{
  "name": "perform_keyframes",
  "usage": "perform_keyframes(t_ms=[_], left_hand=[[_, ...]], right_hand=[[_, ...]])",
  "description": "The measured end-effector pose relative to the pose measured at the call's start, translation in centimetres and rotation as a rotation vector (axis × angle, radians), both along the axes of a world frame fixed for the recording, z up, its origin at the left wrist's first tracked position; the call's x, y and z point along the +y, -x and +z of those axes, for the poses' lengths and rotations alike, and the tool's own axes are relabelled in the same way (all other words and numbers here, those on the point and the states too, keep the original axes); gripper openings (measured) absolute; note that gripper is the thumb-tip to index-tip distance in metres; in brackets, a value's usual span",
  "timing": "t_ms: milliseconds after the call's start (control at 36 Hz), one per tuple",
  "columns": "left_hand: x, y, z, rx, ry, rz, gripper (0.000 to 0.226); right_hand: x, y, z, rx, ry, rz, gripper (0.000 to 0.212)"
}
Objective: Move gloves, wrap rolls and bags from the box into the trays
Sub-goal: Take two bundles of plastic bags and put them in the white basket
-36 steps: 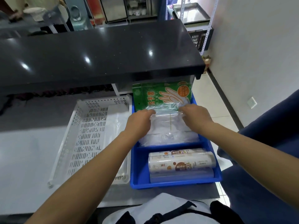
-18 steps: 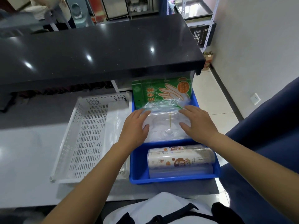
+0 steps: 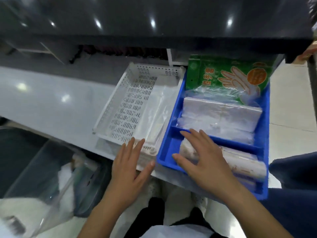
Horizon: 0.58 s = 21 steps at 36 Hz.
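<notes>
The blue tray (image 3: 169, 143) stands at the right with two compartments. In its far compartment a green glove pack (image 3: 223, 74) leans at the back, with a stack of clear bags (image 3: 221, 115) in front of it. Wrap rolls (image 3: 243, 162) lie in the near compartment. My right hand (image 3: 204, 162) lies over the left end of the rolls, fingers spread. My left hand (image 3: 130, 167) hovers open at the near edge of the white perforated tray (image 3: 111, 109), which holds a clear plastic sheet (image 3: 154, 109) along its right side.
A black counter (image 3: 154, 23) overhangs the far ends of both trays. The trays rest on a white tabletop (image 3: 42, 103). A bin lined with clear plastic (image 3: 42, 177) stands below at the left. Dark blue fabric (image 3: 291, 194) lies to the right.
Both hands have drawn back from the clear bags toward me. The right one now lies on the wrap rolls, the left at the white tray's near edge. The view has tilted down.
</notes>
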<state>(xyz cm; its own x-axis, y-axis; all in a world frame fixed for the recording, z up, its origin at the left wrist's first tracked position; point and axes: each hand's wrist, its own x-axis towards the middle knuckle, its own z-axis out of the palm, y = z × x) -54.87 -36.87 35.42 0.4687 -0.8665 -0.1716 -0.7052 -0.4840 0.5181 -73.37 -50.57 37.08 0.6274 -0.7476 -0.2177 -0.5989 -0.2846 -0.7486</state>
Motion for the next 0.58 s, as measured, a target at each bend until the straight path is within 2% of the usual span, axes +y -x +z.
perform_keyframes(t_ms=[111, 194, 306, 417, 583], left_hand=[[3.4, -0.5, -0.2, -0.047, -0.044, 0.069, 0.080], [5.5, -1.0, 0.2, 0.006, -0.054, 0.160, 0.079], [8.4, -2.2, 0.8, 0.053, -0.018, 0.171, 0.069], [12.3, -5.2, 1.6, 0.102, 0.020, 0.162, 0.075], [20.5, -10.5, 0.4, 0.162, 0.047, 0.231, 0.073]], right_hand=[[1.2, -1.6, -0.3, 0.010, 0.047, 0.067, 0.086], [2.7, -3.0, 0.4, 0.011, 0.144, 0.084, 0.083], [6.0, -5.1, 1.9, -0.033, 0.120, 0.124, 0.073], [11.0, -8.2, 2.2, 0.005, 0.152, 0.162, 0.062], [19.7, -12.9, -0.2, 0.105, 0.147, 0.317, 0.073]])
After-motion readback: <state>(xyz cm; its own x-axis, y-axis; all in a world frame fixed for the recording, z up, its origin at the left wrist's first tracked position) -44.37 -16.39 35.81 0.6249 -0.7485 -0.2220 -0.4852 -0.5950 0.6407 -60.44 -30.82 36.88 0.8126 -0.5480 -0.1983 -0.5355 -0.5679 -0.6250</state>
